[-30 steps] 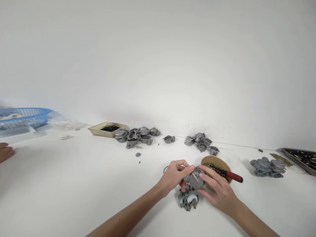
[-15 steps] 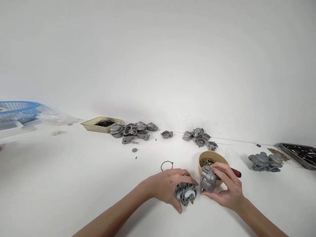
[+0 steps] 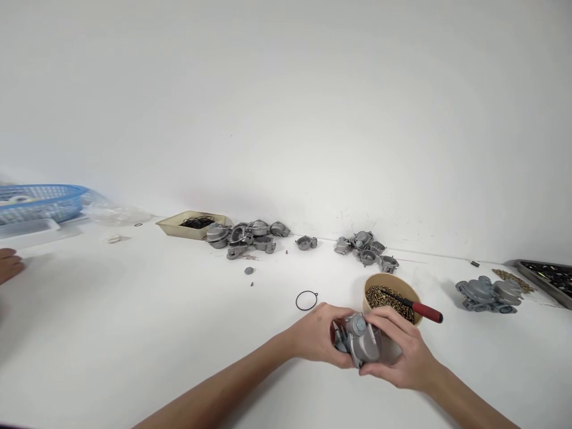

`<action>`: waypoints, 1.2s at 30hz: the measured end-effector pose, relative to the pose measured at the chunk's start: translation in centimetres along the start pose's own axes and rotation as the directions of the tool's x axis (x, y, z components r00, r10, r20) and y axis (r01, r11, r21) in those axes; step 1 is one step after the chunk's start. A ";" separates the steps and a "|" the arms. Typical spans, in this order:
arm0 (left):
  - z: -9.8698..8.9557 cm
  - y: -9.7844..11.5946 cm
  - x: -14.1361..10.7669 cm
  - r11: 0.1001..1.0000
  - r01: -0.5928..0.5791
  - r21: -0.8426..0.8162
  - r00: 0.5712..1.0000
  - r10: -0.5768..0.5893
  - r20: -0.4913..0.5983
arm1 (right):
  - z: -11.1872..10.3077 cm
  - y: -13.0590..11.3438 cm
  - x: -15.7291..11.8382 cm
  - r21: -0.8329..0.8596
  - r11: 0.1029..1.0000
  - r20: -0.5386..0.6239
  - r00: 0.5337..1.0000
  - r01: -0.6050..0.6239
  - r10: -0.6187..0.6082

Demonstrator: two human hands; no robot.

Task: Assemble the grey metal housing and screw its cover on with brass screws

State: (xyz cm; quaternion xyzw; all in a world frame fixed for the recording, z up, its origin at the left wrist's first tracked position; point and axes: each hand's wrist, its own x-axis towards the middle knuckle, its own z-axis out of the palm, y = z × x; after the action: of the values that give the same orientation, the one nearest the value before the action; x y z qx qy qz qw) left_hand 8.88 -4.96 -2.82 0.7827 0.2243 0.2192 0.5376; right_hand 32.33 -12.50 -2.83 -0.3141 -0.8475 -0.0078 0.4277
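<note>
My left hand [image 3: 319,336] is wrapped round a grey metal carburetor body [image 3: 341,341], largely covered by my fingers. Closed round a rounded carburetor float bowl [image 3: 367,344], my right hand [image 3: 404,348] presses it against the body's open end. The two metal parts meet between my hands, low in the view; whether they sit flush I cannot tell. Just beyond my left hand lies a thin black gasket ring [image 3: 306,301] with a small loop. Behind my right hand stands a tan bowl [image 3: 370,280] of brassy screws [image 3: 384,300], with a red-handled screwdriver [image 3: 426,311] resting in it.
Grey bowls lie in a left pile [image 3: 241,235] and a right pile [image 3: 364,243] along the wall. A tray [image 3: 167,226] holds black rings. Assembled carburetors [image 3: 487,293] and a dark metal tray [image 3: 531,271] stand right. Another person's hand [image 3: 9,265] shows left, near a blue basket [image 3: 58,202].
My hands have come together, bringing the float bowl onto the carburetor body's open end. The white float inside is now covered. Another person's hand has come further into view at left.
</note>
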 end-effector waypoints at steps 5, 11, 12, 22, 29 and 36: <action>0.0 -2.1 0.5 0.968 -0.016 -0.250 0.996 0.038 0.085 | -0.1 0.0 0.0 0.060 0.997 0.027 0.998 -0.055 0.054; 0.0 -3.0 0.8 0.895 0.017 -0.446 0.986 0.059 0.156 | -0.5 0.0 0.2 0.083 0.993 0.049 0.995 -0.085 0.081; 0.1 -2.9 0.8 0.885 0.025 -0.465 0.986 0.055 0.158 | -0.5 0.0 0.2 0.083 0.992 0.052 0.995 -0.094 0.090; 0.1 -3.8 0.9 0.855 0.060 -0.515 0.995 -0.007 0.104 | -0.7 0.2 0.1 -0.002 0.998 0.100 0.993 -0.059 0.059; -0.2 -2.0 0.4 0.883 0.068 -0.464 0.987 0.010 0.163 | -0.3 0.0 0.0 0.039 0.994 0.017 0.994 -0.104 0.104; 0.7 -1.6 0.3 0.971 0.000 -0.240 1.000 -0.003 -0.010 | 0.3 -0.4 0.0 -0.008 0.997 -0.026 0.996 -0.083 0.083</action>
State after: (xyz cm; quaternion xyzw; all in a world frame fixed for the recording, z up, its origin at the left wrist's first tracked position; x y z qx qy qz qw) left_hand 9.34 -4.81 -4.51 0.7107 0.1995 0.2483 0.6273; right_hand 31.87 -12.70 -2.89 -0.3509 -0.8282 0.0020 0.4369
